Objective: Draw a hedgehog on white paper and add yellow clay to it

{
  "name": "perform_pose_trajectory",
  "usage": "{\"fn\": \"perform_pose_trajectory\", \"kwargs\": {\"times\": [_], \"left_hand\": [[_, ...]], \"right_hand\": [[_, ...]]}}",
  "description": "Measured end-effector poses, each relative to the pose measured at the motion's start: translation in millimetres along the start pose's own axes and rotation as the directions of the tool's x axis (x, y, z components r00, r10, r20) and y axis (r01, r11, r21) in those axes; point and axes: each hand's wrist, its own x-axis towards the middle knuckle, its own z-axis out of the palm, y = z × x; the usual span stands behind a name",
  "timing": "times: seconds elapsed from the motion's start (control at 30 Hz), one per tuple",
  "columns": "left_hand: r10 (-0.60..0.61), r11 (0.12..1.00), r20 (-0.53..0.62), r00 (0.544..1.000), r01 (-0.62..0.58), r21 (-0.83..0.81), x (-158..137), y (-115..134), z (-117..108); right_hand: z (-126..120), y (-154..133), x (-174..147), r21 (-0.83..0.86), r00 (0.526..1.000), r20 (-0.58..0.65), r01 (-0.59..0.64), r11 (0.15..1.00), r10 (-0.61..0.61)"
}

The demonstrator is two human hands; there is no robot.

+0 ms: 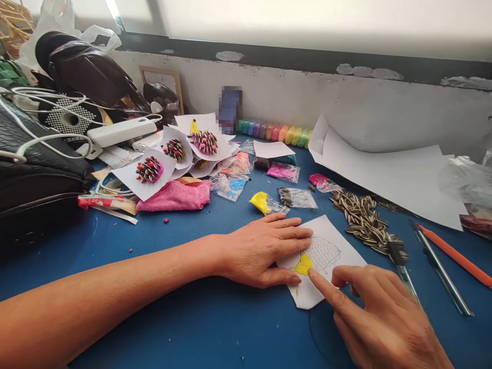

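My left hand (257, 248) lies flat across the left part of a white paper (346, 249), fingers spread, holding nothing. On the paper is a pencil-like outline drawing (323, 251) with a scale pattern, partly covered by my fingers. Yellow clay (303, 264) is spread thin over one end of the drawing, and a small yellow smear shows below it. The stretched index finger of my right hand (384, 312) touches the clay's lower edge; its other fingers are bent and apparently hold nothing. An opened packet of yellow clay (260, 202) sits just beyond my left hand.
Striped sunflower seeds (363, 220) lie in a pile beyond the paper. A pen (444, 271), a craft knife (402, 266) and an orange stick (457, 256) lie right. Seed-covered hedgehog figures (203, 142), a pink cloth (177, 196) and a black bag (42, 189) crowd the left.
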Motion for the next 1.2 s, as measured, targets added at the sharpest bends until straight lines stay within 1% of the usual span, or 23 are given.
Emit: {"fn": "perform_pose_trajectory", "kwargs": {"times": [0.1,0.23,0.37,0.47,0.73,1.2], "left_hand": [[0.003,1.000,-0.013,1.000,-0.003,-0.011,-0.3,-0.9,0.4],[0.000,1.000,0.002,1.000,0.000,-0.019,-0.6,-1.8,1.0],[-0.007,1.000,0.016,1.000,0.007,-0.012,-0.1,-1.9,0.8],[-0.006,1.000,0.015,1.000,0.007,-0.007,0.5,-2.3,0.7],[-0.010,1.000,0.008,1.000,0.010,-0.013,0.5,-1.3,0.8],[0.000,1.000,-0.003,1.000,-0.001,-0.027,1.6,-2.6,1.3]], "right_hand": [[3.9,0.4,0.6,-0.004,1.000,-0.002,-0.003,1.000,0.003],[5.4,0.1,3.4,0.008,0.999,-0.034,-0.003,1.000,0.004],[2.5,0.3,6.3,-0.003,0.999,-0.020,0.044,0.999,-0.044],[1.3,0.7,8.3,-0.026,0.998,-0.014,0.058,0.998,-0.058],[0.3,-1.8,8.4,-0.057,0.999,0.017,0.043,0.997,-0.042],[1.1,-0.6,9.6,-0.016,0.999,0.038,0.035,0.999,-0.035]]}}
